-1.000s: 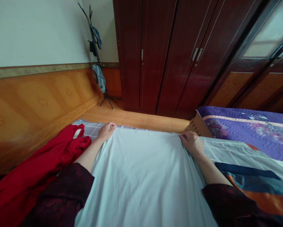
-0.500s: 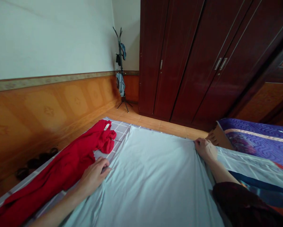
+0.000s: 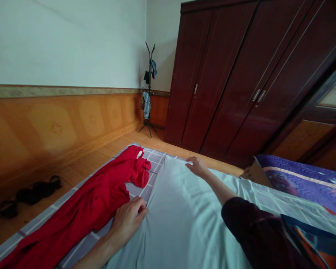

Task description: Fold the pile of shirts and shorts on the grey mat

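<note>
Left hand curled over the near edge of a pale blue bedsheet, fingers closed together on the cloth, just beside a red garment lying on grey checked bedding. Right hand at the sheet's far edge, fingers lightly touching, grip impossible to tell.

Place: you are in a bedroom in a home.
Bedding: you have a bed with a pale sheet, and a purple quilt beside it.
Furniture: you face a dark-red wardrobe and a coat stand hung with clothes.
Room: you see wood-panelled wainscot, a tiled floor and dark shoes.
</note>
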Demonstrator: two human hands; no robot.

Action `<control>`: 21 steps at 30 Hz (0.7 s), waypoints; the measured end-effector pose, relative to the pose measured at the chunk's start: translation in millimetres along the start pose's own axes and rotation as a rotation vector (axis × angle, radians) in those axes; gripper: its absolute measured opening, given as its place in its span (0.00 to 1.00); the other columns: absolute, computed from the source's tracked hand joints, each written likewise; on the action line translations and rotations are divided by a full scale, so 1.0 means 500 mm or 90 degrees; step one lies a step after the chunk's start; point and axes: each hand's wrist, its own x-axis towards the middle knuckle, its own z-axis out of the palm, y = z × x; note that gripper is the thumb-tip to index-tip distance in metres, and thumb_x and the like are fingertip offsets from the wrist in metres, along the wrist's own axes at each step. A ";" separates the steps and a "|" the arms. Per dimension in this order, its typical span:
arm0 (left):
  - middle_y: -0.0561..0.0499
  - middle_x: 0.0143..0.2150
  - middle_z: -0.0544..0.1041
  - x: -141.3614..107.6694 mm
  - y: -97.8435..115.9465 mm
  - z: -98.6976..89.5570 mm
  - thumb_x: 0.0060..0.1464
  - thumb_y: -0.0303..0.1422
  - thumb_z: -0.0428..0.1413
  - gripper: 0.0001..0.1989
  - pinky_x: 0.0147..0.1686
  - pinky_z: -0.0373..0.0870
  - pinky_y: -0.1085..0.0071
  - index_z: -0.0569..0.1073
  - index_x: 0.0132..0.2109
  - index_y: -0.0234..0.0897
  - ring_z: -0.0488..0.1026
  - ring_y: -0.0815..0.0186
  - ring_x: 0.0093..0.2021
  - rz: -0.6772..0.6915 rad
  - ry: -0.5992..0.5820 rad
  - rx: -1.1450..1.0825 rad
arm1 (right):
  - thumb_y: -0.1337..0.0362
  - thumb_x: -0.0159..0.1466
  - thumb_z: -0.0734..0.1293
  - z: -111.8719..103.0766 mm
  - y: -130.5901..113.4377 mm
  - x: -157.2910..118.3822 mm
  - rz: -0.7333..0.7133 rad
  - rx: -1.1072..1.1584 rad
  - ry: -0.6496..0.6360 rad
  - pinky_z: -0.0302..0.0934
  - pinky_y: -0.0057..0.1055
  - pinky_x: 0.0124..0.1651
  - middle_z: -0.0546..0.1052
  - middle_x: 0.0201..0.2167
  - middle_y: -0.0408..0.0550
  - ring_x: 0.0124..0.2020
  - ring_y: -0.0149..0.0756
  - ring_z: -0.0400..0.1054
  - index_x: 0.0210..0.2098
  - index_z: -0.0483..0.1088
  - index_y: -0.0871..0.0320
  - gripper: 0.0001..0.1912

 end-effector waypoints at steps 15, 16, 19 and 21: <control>0.48 0.40 0.78 -0.002 0.006 -0.028 0.63 0.35 0.45 0.07 0.36 0.63 0.69 0.66 0.41 0.40 0.76 0.59 0.43 -0.043 -0.122 0.040 | 0.58 0.66 0.64 0.104 -0.169 0.137 0.042 0.007 -0.071 0.66 0.42 0.47 0.70 0.51 0.51 0.47 0.39 0.68 0.51 0.66 0.58 0.16; 0.48 0.39 0.78 -0.002 0.004 -0.026 0.63 0.36 0.45 0.07 0.36 0.63 0.70 0.66 0.41 0.40 0.76 0.59 0.43 -0.043 -0.122 0.043 | 0.58 0.66 0.64 0.104 -0.168 0.139 0.035 0.008 -0.075 0.66 0.42 0.47 0.70 0.51 0.51 0.47 0.39 0.68 0.52 0.66 0.58 0.17; 0.47 0.39 0.78 -0.002 -0.001 -0.021 0.63 0.36 0.46 0.07 0.35 0.63 0.70 0.66 0.41 0.40 0.76 0.58 0.43 -0.048 -0.123 0.048 | 0.58 0.66 0.64 0.101 -0.165 0.142 0.023 0.011 -0.086 0.66 0.42 0.47 0.70 0.51 0.51 0.47 0.39 0.68 0.52 0.66 0.58 0.17; 0.47 0.39 0.78 -0.001 -0.003 -0.018 0.63 0.36 0.45 0.07 0.36 0.63 0.69 0.66 0.41 0.40 0.76 0.58 0.44 -0.052 -0.121 0.047 | 0.58 0.66 0.64 0.099 -0.163 0.142 0.031 0.012 -0.087 0.66 0.42 0.47 0.70 0.50 0.51 0.46 0.39 0.68 0.51 0.66 0.58 0.17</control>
